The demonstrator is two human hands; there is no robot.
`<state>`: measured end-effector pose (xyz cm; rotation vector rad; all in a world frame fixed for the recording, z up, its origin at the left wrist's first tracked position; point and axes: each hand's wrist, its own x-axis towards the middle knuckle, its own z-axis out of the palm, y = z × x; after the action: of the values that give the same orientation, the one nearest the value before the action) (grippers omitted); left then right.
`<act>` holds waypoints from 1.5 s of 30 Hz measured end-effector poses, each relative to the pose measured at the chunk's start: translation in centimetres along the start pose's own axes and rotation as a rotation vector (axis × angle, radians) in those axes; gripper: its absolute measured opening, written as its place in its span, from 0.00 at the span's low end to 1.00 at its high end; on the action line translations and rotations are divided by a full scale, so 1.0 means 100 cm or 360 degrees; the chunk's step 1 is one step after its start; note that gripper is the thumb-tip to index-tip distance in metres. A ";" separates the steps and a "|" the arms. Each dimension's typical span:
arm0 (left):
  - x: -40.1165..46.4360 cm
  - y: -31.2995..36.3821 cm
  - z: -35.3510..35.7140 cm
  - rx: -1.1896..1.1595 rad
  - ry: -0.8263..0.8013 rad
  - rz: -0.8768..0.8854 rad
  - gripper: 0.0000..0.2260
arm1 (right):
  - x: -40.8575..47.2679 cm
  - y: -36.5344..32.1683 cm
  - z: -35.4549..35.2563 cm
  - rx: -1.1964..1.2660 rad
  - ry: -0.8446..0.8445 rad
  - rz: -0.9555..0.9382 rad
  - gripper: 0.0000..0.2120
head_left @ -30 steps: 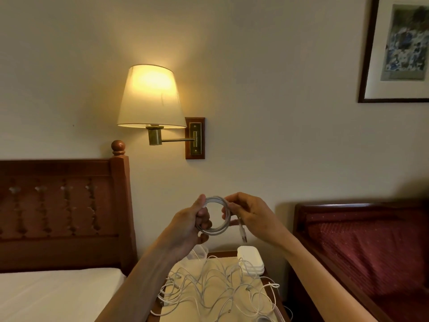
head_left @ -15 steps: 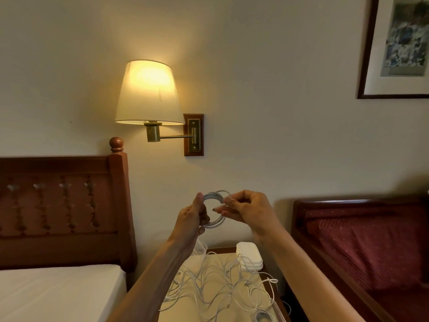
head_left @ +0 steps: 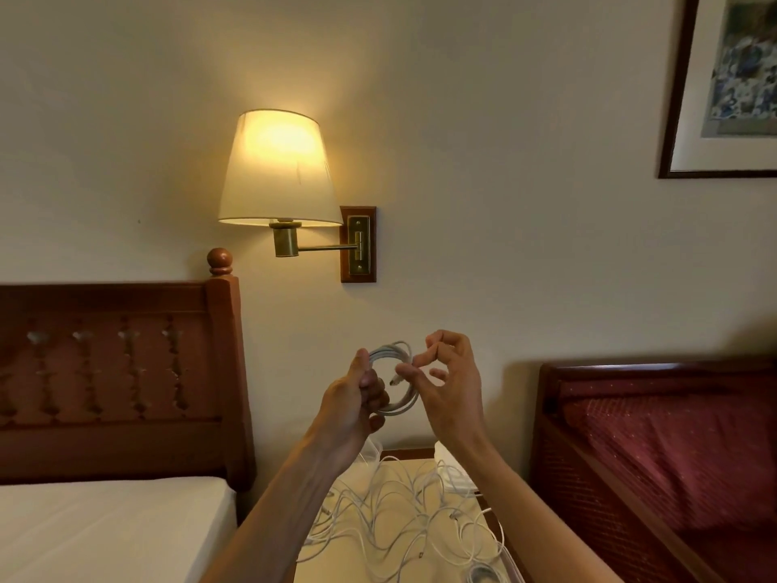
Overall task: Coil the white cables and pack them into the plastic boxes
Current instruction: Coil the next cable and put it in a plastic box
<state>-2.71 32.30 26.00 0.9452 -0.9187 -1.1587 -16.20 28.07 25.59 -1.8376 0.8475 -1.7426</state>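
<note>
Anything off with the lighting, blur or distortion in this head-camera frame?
Head view: the lit wall lamp casts a warm glow on the wall, leaving the corners dim; wide-angle bend tilts the picture frame; the left hand, the right hand and the coiled cable look slightly soft.

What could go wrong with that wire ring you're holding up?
The small white coiled cable is gripped only by the left hand; its loose plug end sits by the right hand's fingertips, so the loops might spring open. If dropped, it could land in the tangled pile of loose white cables below.
</note>
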 end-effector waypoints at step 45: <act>-0.014 0.010 0.002 0.0016 -0.0195 -0.0250 0.21 | 0.003 -0.014 -0.040 0.0238 -0.0912 0.0442 0.13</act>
<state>-2.77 33.76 26.86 0.9764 -0.9622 -1.3586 -19.98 29.17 27.17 -1.8670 0.6726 -1.0005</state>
